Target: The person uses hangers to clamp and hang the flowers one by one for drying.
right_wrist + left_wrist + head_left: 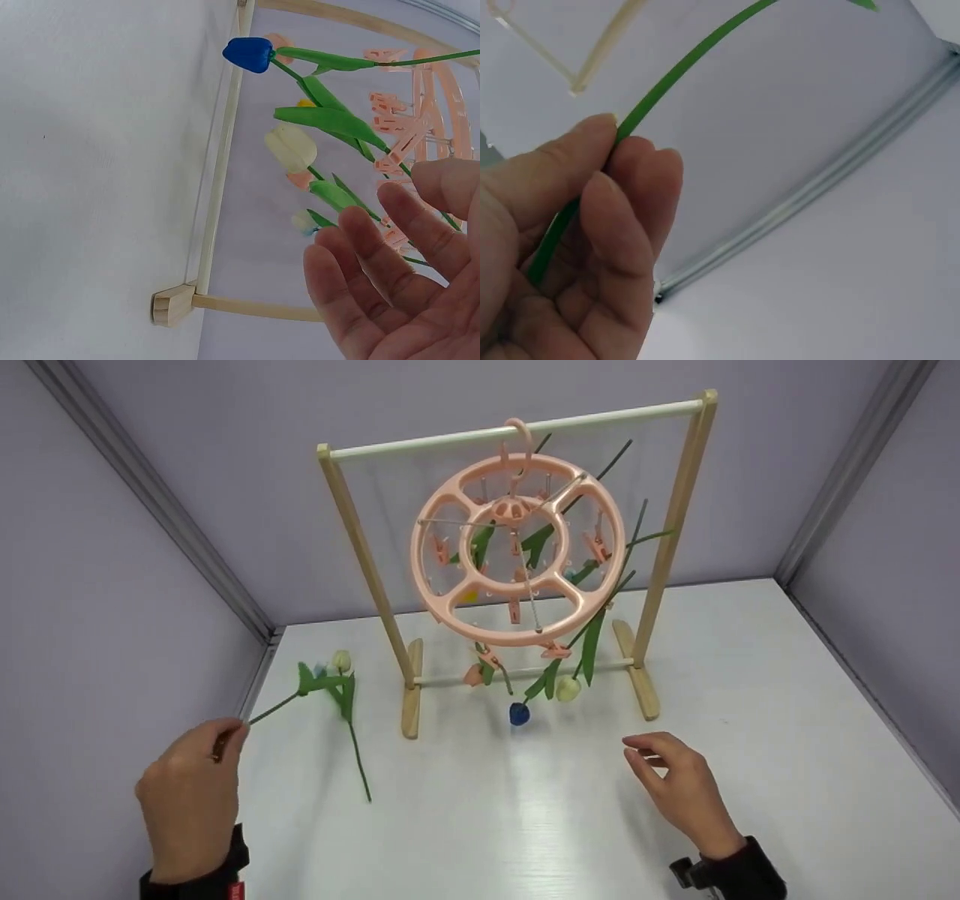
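My left hand (191,795) pinches the green stem (679,71) of an artificial tulip between thumb and fingers. Leaves (304,680) on that stem reach over a cream tulip (342,661) lying on the table; a pale blue bloom shows beside them, partly hidden. My right hand (679,787) holds nothing, its fingers loosely bent, in front of a round pink clip hanger (517,637). Several tulips hang head down from the hanger's clips, among them a blue tulip (249,55) and a cream one (291,148).
The hanger hooks over the white top bar (420,441) of a wooden rack (360,547). The rack's feet (410,712) stand on a white table (480,825). Grey walls enclose the back and sides. Several stems stick out to the hanger's upper right.
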### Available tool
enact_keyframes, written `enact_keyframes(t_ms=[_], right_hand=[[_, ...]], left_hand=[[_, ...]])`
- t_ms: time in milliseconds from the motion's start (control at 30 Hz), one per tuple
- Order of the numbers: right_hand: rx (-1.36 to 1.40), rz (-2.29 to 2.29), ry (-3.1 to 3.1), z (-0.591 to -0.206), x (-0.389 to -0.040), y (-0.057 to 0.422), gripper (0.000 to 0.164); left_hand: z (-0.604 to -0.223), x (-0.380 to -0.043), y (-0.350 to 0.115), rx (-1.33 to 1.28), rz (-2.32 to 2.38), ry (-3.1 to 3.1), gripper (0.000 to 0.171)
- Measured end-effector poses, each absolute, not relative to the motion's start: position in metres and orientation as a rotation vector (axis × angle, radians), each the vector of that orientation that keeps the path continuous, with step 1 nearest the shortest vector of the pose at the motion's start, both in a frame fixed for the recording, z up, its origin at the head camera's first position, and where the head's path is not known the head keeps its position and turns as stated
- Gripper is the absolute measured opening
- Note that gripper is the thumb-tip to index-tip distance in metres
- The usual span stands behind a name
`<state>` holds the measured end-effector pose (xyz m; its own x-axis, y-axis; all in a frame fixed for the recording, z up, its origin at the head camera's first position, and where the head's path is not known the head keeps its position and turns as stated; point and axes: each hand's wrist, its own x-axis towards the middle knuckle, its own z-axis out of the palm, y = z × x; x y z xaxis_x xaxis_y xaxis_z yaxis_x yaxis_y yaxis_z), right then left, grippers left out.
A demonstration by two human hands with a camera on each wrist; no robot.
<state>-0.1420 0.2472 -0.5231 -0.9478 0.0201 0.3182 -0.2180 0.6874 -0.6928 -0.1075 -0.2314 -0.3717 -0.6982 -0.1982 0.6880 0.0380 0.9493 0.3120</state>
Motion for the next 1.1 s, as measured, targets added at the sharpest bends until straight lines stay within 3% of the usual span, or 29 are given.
enact_keyframes(t_ms=[500, 833, 1100], right_hand=[[0.400, 1.149, -2.556, -0.512, -0.130, 0.210, 0.013], [0.654, 1.151, -2.376, -0.494, -0.134, 0.177, 0.017], [0.680, 1.128, -2.358, -0.494, -0.143, 0.166, 0.022]], left_hand=[[-0.361, -0.104, -0.154, -0.504, -0.605, -2.315, 0.017], [-0.365, -0.123, -0.112, -0.725, -0.697, -2.405, 0.012], [-0.369, -0.138, -0.091, -0.842, -0.814, -2.424, 0.009]])
